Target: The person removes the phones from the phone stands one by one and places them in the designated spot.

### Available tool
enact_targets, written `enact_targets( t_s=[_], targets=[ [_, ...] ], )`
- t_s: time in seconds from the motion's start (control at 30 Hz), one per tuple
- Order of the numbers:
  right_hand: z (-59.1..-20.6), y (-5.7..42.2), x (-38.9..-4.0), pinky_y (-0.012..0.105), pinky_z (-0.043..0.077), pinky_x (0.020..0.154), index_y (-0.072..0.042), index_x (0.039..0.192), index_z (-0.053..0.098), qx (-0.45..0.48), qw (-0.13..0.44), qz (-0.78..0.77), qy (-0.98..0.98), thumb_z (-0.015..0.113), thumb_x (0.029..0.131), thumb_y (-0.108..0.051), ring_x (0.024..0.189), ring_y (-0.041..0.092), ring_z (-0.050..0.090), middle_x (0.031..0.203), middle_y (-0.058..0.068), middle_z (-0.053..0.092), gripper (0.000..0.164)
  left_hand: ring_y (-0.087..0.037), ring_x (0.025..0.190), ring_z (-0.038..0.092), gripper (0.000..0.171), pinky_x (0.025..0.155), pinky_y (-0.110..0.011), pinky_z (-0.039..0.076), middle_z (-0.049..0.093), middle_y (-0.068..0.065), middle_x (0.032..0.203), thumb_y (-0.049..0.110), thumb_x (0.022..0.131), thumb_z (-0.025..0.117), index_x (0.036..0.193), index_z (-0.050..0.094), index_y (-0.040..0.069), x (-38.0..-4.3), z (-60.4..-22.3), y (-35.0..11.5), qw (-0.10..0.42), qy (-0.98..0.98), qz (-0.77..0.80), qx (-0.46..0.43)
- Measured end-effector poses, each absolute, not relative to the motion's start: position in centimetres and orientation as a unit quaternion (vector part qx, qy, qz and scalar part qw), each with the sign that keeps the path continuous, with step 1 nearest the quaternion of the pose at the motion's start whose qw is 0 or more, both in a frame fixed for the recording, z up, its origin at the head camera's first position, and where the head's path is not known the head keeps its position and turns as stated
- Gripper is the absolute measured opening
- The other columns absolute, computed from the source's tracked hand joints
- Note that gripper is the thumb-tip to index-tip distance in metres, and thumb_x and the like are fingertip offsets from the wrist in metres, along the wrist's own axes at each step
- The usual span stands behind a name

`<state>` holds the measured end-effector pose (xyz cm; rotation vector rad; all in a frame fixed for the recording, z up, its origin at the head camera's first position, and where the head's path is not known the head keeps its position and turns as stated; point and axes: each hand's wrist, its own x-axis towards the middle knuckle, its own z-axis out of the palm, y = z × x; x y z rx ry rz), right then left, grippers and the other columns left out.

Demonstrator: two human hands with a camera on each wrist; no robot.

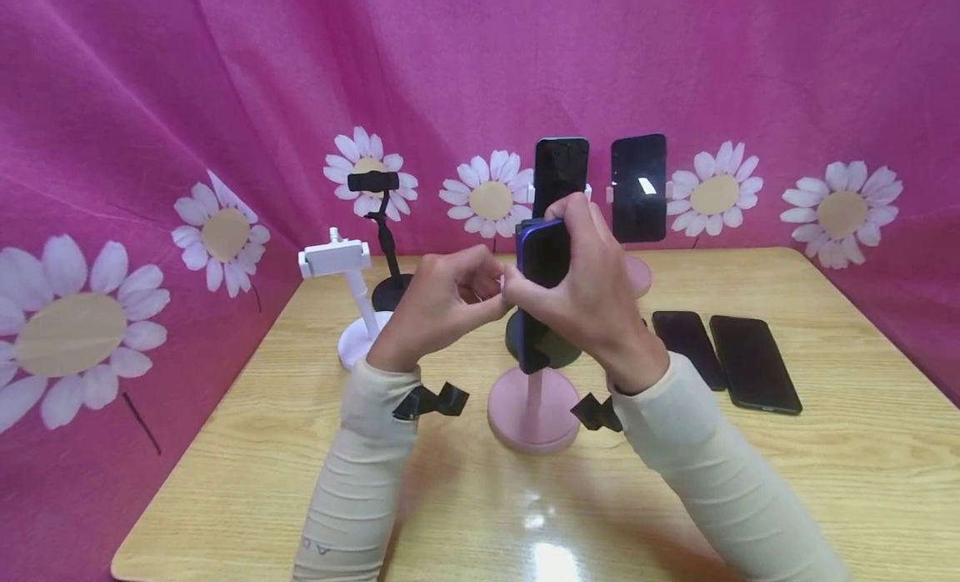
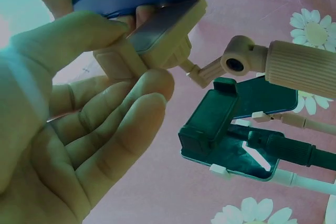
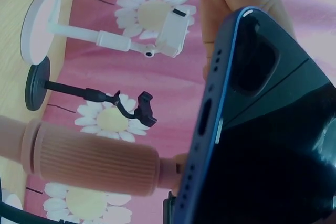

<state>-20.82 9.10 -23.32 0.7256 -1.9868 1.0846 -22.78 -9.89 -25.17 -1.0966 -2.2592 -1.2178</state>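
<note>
My right hand (image 1: 600, 290) holds a blue smartphone (image 1: 543, 340) upright and tilted, its dark screen facing toward me. The phone is beside the clamp (image 2: 168, 32) of a pink phone stand, whose round base (image 1: 534, 428) rests on the table. With thumb and fingers my left hand (image 1: 450, 298) pinches the end jaw of that clamp, its other fingers loosely bent below. In the left wrist view, the phone's blue back lies just above the clamp; whether it is seated between the jaws I cannot tell. The ribbed pink post (image 3: 97, 156) shows in the right wrist view.
On the left of the table (image 1: 247, 482) stand a white phone stand (image 1: 335, 257) and a black one (image 1: 386, 240), both with no phone. Behind, two stands hold phones (image 1: 561, 169) (image 1: 639, 190). Two more phones (image 1: 753, 361) (image 1: 686, 344) lie flat at right. A dark stand base (image 1: 564, 353) sits behind the pink one.
</note>
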Motion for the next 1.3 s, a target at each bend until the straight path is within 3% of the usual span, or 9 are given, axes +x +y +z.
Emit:
enact_targets(
  t_s=[0.43, 0.87, 1.13, 1.3],
  targets=[
    [-23.3, 8.0, -20.8, 0.032, 0.037, 0.056, -0.003, 0.100, 0.049, 0.278, 0.410, 0.379, -0.782, 0.071, 0.074, -0.034, 0.069, 0.018, 0.048, 0.082, 0.007, 0.051, 0.046, -0.012, 0.063, 0.054, 0.016, 0.059, -0.027, 0.052, 0.057, 0.001, 0.072, 0.007, 0.079, 0.075, 0.089, 0.062, 0.006, -22.9, -25.2, -9.7, 0.191, -0.803, -0.414, -0.383],
    [-21.3, 10.1, -18.2, 0.030, 0.042, 0.053, 0.001, 0.099, 0.047, 0.334, 0.391, 0.401, -0.758, 0.075, 0.073, -0.028, 0.067, 0.014, 0.051, 0.084, 0.008, 0.053, 0.047, -0.009, 0.065, 0.062, 0.019, 0.060, -0.031, 0.055, 0.067, 0.002, 0.076, 0.015, 0.082, 0.077, 0.094, 0.064, 0.007, -22.6, -25.0, -9.6, 0.169, -0.808, -0.425, -0.372],
    [-21.3, 15.8, -16.3, 0.030, 0.040, 0.054, -0.001, 0.103, 0.045, 0.240, 0.384, 0.318, -0.833, 0.076, 0.074, -0.028, 0.071, 0.015, 0.047, 0.086, 0.008, 0.051, 0.050, -0.010, 0.064, 0.064, 0.022, 0.059, -0.034, 0.054, 0.069, 0.002, 0.076, 0.021, 0.083, 0.077, 0.095, 0.063, 0.008, -22.4, -25.0, -9.6, 0.148, -0.805, -0.443, -0.366],
    [-22.8, 20.0, -16.0, 0.036, 0.037, 0.050, 0.000, 0.101, 0.045, 0.151, 0.364, 0.242, -0.887, 0.075, 0.075, -0.035, 0.066, 0.023, 0.047, 0.080, 0.011, 0.050, 0.053, -0.010, 0.064, 0.064, 0.022, 0.058, -0.036, 0.054, 0.069, 0.001, 0.078, 0.021, 0.084, 0.077, 0.095, 0.063, 0.008, -22.4, -25.0, -9.5, 0.143, -0.808, -0.443, -0.360]
  ],
)
